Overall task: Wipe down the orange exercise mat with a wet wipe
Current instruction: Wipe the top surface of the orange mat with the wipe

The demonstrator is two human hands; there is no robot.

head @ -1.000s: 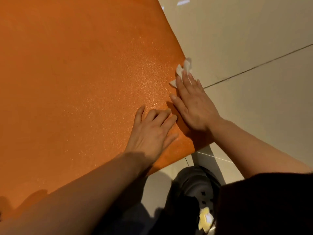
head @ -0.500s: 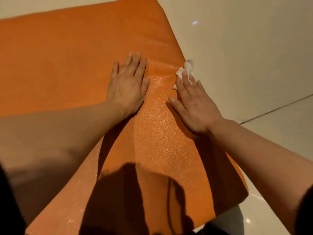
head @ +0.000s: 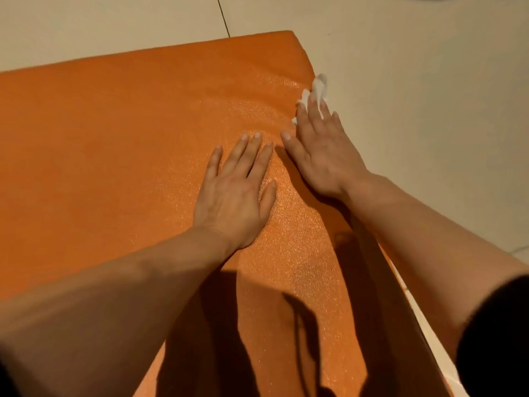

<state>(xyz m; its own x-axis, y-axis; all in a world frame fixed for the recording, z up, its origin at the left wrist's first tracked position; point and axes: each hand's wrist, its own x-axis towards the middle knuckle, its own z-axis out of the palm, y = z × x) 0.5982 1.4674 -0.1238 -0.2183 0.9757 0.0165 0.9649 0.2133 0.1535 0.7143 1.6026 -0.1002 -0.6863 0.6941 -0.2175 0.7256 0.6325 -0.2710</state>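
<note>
The orange exercise mat (head: 120, 144) lies flat on the floor and fills most of the view; its far right corner is at the top. My right hand (head: 323, 156) lies flat with straight fingers at the mat's right edge, pressing a white wet wipe (head: 318, 87) that sticks out past the fingertips onto the floor. My left hand (head: 237, 193) rests flat on the mat just left of it, fingers straight and spread, holding nothing. The mat's surface glistens between and in front of the hands.
Pale tiled floor (head: 429, 96) surrounds the mat to the right and beyond its far edge, with a dark grout line (head: 223, 15) at the top. My shadow falls on the near part of the mat. A dark sleeve (head: 498, 339) shows at the bottom right.
The view has tilted up, so the mat's far edge and corner now show. My left hand has gone from curled near the mat's near edge to flat beside my right hand. The wipe stays under my right fingers.
</note>
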